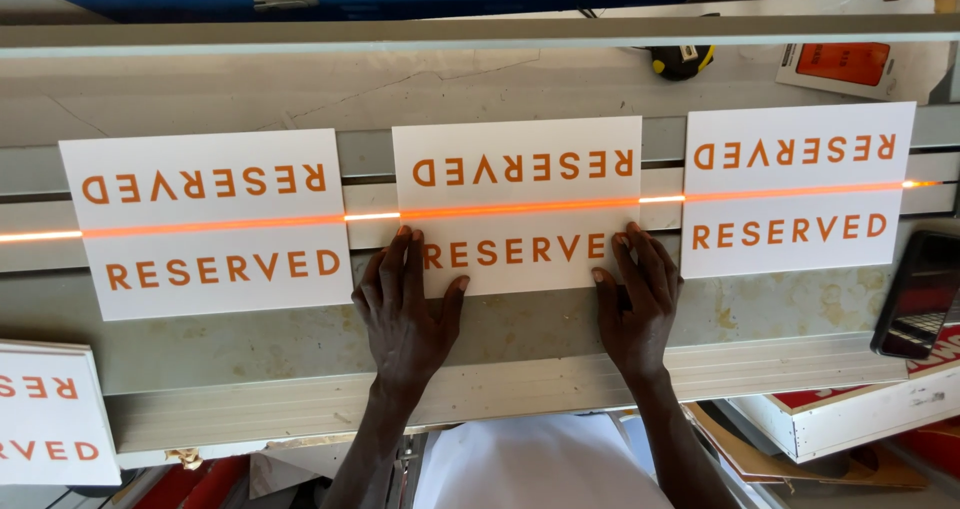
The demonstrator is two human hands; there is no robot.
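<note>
The middle white sign (517,205), lying on the grey bench (300,344) between two like signs, is pressed flat under the left hand (405,314) and right hand (637,304) (both open-palmed, grasping nothing), so alignment across the glowing orange line (520,209) seems in hand, with steady pressure needed next.

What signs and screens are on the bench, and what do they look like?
Middle sign: white rectangle, orange letters, under both hands.
Left sign: same, bench left.
Right sign: same, bench right.
Fourth sign: lower left, cut off.
Phone: dark screen, right edge.
</note>
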